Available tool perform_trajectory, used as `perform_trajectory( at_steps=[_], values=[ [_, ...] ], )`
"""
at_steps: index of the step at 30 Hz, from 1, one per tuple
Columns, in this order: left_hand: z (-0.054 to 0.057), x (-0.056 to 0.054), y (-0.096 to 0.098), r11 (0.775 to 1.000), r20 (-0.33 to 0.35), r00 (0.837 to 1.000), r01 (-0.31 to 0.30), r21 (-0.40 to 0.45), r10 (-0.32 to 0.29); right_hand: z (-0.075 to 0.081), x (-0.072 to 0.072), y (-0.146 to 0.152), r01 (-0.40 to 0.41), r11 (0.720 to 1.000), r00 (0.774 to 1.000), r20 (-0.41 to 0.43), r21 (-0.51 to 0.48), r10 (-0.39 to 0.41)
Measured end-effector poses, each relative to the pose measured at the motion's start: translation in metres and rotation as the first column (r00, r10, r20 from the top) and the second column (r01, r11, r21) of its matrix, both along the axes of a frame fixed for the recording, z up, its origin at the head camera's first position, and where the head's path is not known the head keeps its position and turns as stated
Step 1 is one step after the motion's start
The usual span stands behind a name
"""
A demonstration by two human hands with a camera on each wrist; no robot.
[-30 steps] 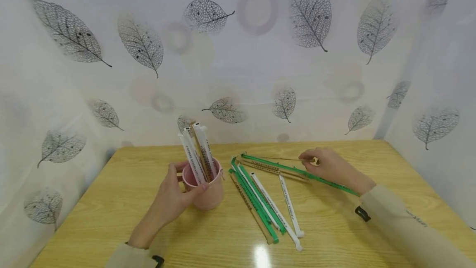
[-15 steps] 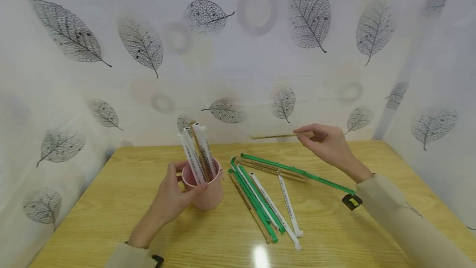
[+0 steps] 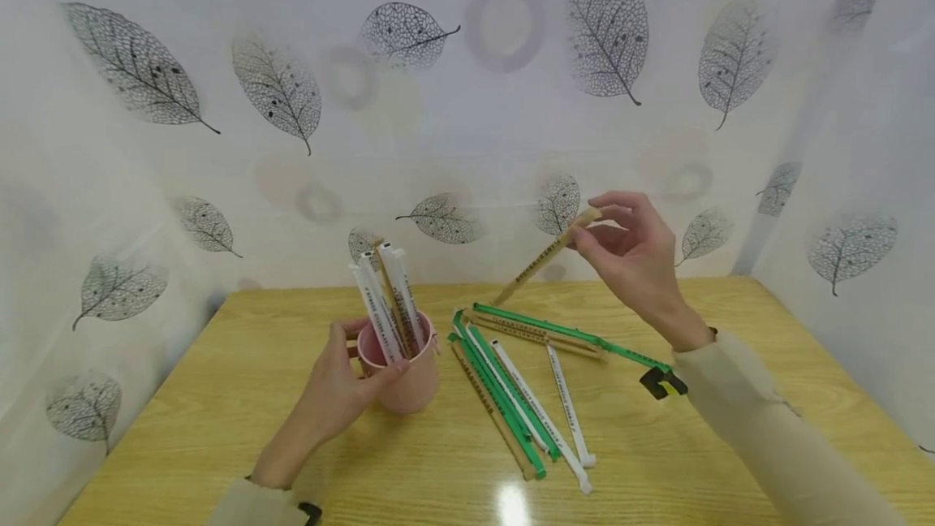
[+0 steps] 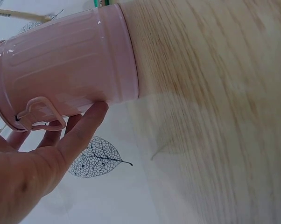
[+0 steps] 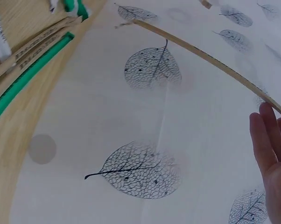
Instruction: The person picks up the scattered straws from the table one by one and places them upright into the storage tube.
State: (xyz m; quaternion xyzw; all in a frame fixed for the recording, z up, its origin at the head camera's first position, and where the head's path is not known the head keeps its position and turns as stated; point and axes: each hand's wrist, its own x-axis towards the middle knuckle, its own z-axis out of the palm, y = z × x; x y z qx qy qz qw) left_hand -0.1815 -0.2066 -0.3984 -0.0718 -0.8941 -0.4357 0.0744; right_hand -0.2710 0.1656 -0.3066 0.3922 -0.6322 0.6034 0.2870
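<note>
My left hand [image 3: 336,392] grips a pink bucket-shaped cup [image 3: 411,386], thumb over its near rim and fingers round the side. In the left wrist view the cup's ribbed wall and small wire handle [image 4: 42,114] show. Several white and brown paper-wrapped straws [image 3: 378,311] stand in it, leaning left. My right hand [image 3: 639,262] is raised at the right, pinching one brown wrapped straw [image 3: 542,262] by its upper end. That straw slants down to the left, its lower end close over the loose straws. In the right wrist view its length [image 5: 201,53] crosses the leaf-print cloth.
Loose wrapped straws lie right of the cup: a long green one [image 3: 540,323], brown ones [image 3: 511,326] alongside it, and a fan of green, brown and white straws [image 3: 540,404] nearer the front. A leaf-print cloth [image 3: 467,128] rises behind the wooden table [image 3: 241,388].
My right hand has lifted a brown wrapped straw off the pile, raised it and tipped it from nearly level to a steep slant. The left hand and cup stay put.
</note>
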Motion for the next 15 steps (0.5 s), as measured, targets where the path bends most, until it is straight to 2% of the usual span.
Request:
perform_trajectory(
  at_steps=[9,15],
  values=[
    [-0.001,0.0,-0.001,1.0,-0.021,1.0,-0.001,-0.002,0.001,0.024,0.003,-0.039,-0.01,1.0,0.998,-0.061,-0.018,0.009],
    [-0.002,-0.001,0.0,1.0,-0.028,1.0,0.004,0.004,-0.004,0.039,0.002,-0.069,-0.067,0.998,0.994,-0.086,-0.011,0.066]
  ],
)
